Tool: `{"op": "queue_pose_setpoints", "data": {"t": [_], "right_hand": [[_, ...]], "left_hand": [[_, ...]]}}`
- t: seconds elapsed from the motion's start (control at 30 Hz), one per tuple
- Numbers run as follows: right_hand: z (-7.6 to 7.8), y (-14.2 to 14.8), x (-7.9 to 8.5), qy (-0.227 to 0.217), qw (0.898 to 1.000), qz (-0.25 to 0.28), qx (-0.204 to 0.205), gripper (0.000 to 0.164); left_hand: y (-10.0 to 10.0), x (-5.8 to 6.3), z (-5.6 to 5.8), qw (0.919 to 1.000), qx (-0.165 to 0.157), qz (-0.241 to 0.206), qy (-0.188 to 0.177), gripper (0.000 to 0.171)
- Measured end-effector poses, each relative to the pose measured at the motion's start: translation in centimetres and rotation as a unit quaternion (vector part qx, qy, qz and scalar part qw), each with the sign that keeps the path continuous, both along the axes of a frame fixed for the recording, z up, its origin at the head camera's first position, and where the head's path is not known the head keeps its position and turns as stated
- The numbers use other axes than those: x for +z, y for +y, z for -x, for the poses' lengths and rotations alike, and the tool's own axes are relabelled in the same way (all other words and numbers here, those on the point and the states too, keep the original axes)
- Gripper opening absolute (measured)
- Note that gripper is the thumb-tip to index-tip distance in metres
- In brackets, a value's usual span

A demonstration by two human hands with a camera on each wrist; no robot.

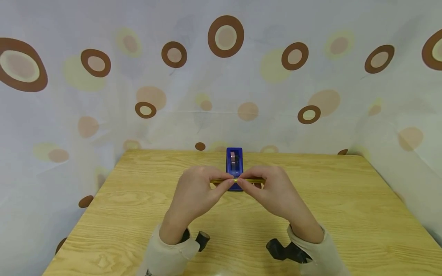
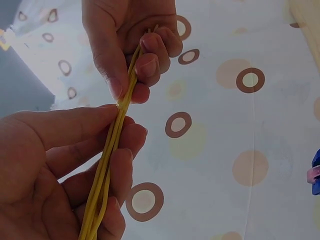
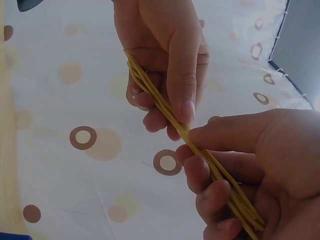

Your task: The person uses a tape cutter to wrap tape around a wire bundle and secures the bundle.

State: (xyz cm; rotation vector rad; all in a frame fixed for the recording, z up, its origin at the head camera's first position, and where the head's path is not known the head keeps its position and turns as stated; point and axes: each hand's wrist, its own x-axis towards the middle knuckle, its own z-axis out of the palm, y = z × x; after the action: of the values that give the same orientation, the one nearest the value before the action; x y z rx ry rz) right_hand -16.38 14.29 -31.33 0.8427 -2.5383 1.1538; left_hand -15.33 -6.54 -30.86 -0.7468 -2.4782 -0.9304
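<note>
A folded bundle of thin yellow cord is held level between both hands, above the table. My left hand pinches it near its middle with thumb and index finger, the other fingers curled along its strands. From the other side my right hand pinches the cord in the same way, the thumb tips nearly meeting. In the left wrist view several strands of the yellow cord run along the left fingers. The right wrist view shows looped strand ends of the cord near the left palm. The pinched middle is partly covered by fingertips.
A blue tape dispenser with a pinkish roll stands behind the hands on the wooden table. A pale cloth with brown circles hangs behind and along the sides. Black wrist camera mounts stick out at both sleeves.
</note>
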Motion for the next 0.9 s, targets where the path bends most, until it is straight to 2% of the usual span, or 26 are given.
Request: {"op": "queue_pose_setpoints", "data": {"t": [0.4,0.9], "right_hand": [[0.22,-0.28,-0.31,0.023,1.0,-0.006,-0.012,0.005],[0.14,-0.35,-0.38,0.036,0.999,0.001,-0.017,0.006]], "left_hand": [[-0.34,0.02,0.24,0.9983,0.001,0.014,-0.056,0.012],[-0.38,0.15,0.15,0.9997,0.002,0.012,-0.02,0.011]]}}
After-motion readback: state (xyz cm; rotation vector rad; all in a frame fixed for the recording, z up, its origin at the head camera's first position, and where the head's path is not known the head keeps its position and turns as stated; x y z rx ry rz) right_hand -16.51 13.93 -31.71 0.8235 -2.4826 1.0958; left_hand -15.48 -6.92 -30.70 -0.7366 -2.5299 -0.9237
